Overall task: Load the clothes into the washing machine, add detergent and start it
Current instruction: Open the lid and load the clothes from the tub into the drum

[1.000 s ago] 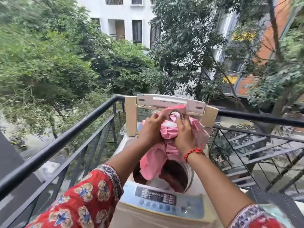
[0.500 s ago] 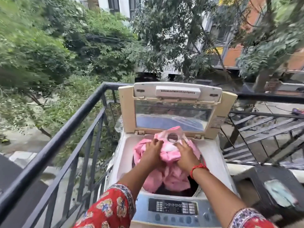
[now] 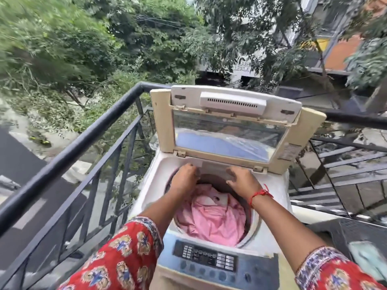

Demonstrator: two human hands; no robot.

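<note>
Now, from the head view, your left hand sits at the far left rim of the drum, fingers curled downward (what they hold, if anything, I cannot tell). Your right hand hovers above the far rim, fingers spread and relaxed, gripping nothing. Below them, the pink clothes lie bunched inside the drum of the washing machine, at centre frame. Its lid stands upright behind. A black railing runs along the left.
</note>
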